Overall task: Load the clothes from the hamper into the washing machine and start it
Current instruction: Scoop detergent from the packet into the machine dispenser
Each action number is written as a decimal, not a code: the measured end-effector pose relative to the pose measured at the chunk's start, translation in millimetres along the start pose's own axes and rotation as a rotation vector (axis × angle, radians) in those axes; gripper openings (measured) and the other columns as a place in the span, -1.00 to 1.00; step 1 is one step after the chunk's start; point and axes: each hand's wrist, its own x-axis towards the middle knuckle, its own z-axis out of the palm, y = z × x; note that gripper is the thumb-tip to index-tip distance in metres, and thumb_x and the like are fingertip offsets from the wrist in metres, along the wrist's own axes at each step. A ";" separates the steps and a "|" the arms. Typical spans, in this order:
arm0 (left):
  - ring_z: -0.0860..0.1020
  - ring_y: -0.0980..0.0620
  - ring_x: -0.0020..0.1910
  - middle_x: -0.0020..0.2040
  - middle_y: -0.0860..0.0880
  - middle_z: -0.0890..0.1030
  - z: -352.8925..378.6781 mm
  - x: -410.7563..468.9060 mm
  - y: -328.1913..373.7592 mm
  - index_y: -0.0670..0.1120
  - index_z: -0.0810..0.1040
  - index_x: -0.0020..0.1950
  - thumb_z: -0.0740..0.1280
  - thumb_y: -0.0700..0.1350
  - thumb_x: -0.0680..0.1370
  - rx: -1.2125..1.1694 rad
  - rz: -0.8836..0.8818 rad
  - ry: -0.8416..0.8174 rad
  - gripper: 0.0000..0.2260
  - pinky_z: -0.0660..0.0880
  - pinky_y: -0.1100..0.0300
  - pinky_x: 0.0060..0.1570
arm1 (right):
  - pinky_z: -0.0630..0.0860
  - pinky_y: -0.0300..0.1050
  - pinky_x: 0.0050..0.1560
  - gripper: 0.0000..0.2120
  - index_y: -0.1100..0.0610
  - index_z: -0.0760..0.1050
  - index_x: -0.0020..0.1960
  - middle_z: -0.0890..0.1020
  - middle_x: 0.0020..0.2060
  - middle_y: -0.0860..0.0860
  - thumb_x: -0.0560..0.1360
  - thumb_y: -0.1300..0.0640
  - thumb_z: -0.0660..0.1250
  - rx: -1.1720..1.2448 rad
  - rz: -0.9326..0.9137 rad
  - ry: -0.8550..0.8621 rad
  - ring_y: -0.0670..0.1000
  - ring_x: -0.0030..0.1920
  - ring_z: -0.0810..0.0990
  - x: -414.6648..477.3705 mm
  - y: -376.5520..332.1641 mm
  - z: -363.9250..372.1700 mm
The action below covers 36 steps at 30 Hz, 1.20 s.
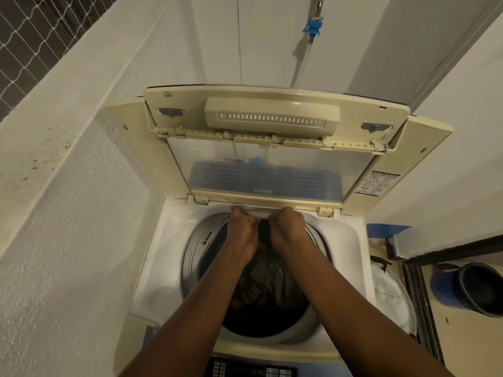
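Left hand (241,227) and right hand (289,226): fingers curled tight at lid (272,164) lower edge, can't tell if gripping lid or cloth. Clothes (268,287) sit in drum (190,258). Risk: fabric caught at rim blocks lid closing, so no start.

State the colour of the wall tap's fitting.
The tap fitting is blue; the head view shows it.

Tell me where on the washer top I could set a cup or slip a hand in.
Bare: the white deck left of the drum, against the wall, and the strip on its right. Crowded: the drum's far rim below the lid, where left hand and right hand sit close together over the clothes.
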 end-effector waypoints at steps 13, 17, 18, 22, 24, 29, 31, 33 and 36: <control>0.60 -0.19 0.23 0.24 -0.24 0.63 -23.4 -19.2 13.8 -0.20 0.56 0.24 0.34 -0.16 0.41 0.261 -0.092 0.016 -0.60 0.50 -0.18 0.37 | 0.50 0.09 0.38 -0.65 0.44 0.39 0.41 0.55 0.29 0.40 0.65 0.35 0.20 -0.229 -0.055 -0.223 0.33 0.32 0.56 -31.8 -5.0 -42.6; 0.61 -0.10 0.24 0.23 -0.11 0.65 -28.4 -79.3 44.9 -0.08 0.59 0.25 0.37 -0.04 0.52 0.395 0.147 0.013 -0.68 0.54 -0.12 0.35 | 0.65 0.03 0.21 -0.83 0.14 0.65 0.18 0.73 0.09 0.09 0.62 0.19 0.37 -0.467 -0.374 -0.328 0.04 0.13 0.71 -72.1 -27.0 -57.2; 0.60 -0.07 0.27 0.26 -0.06 0.65 -31.4 -91.3 49.1 -0.02 0.60 0.26 0.37 -0.05 0.56 0.397 0.230 0.018 -0.72 0.54 -0.08 0.34 | 0.66 -0.07 0.16 -0.85 0.11 0.66 0.16 0.73 0.04 0.00 0.61 0.17 0.38 -0.583 -0.532 -0.334 -0.05 0.10 0.71 -81.2 -34.0 -60.0; 0.53 0.03 0.36 0.42 0.02 0.56 -36.3 -125.6 76.9 -0.01 0.49 0.49 0.32 -0.16 0.66 0.601 0.632 0.148 -0.62 0.48 0.14 0.24 | 0.51 -0.44 0.05 -0.79 -0.01 0.63 0.23 0.63 0.10 -0.27 0.60 0.08 0.40 -0.941 -1.044 -0.338 -0.40 0.07 0.57 -116.9 -72.5 -56.2; 0.54 0.04 0.35 0.42 -0.01 0.57 -30.8 -138.9 96.6 -0.02 0.49 0.49 0.33 -0.16 0.67 0.691 0.839 0.144 -0.63 0.54 0.12 0.25 | 0.42 -0.48 0.17 -0.78 -0.01 0.62 0.24 0.60 0.19 -0.25 0.60 0.09 0.40 -1.000 -1.235 -0.343 -0.42 0.15 0.51 -132.8 -91.5 -50.0; 0.55 -0.02 0.35 0.40 -0.04 0.57 -7.2 -154.7 145.6 -0.06 0.51 0.46 0.33 -0.18 0.65 0.771 1.078 0.142 -0.64 0.56 -0.08 0.35 | 0.36 -0.24 0.37 -0.72 0.01 0.60 0.31 0.59 0.36 -0.10 0.62 0.05 0.37 -1.107 -1.507 -0.245 -0.12 0.36 0.49 -160.1 -130.1 -22.0; 0.54 0.02 0.35 0.39 -0.01 0.57 0.4 -153.8 160.1 -0.05 0.52 0.44 0.35 -0.17 0.64 0.837 1.190 0.111 -0.64 0.54 -0.11 0.36 | 0.38 -0.15 0.39 -0.70 0.03 0.59 0.34 0.56 0.40 -0.08 0.63 0.03 0.33 -1.150 -1.557 -0.209 -0.08 0.40 0.47 -162.7 -142.3 -12.3; 0.50 0.01 0.40 0.43 0.00 0.54 6.7 -151.6 172.8 -0.03 0.51 0.43 0.35 -0.14 0.64 0.909 1.256 0.111 -0.65 0.51 -0.08 0.40 | 0.38 -0.08 0.42 -0.67 0.03 0.56 0.37 0.52 0.44 -0.05 0.65 0.00 0.29 -1.204 -1.594 -0.174 -0.03 0.45 0.43 -162.1 -152.5 -4.6; 0.39 -0.01 0.50 0.54 0.00 0.44 19.4 -151.5 190.1 -0.01 0.49 0.47 0.32 -0.08 0.66 1.026 1.317 0.114 -0.64 0.40 0.05 0.45 | 0.37 0.02 0.47 -0.61 0.03 0.51 0.44 0.48 0.48 -0.01 0.64 -0.01 0.27 -1.295 -1.603 -0.116 0.03 0.50 0.39 -157.8 -163.6 4.3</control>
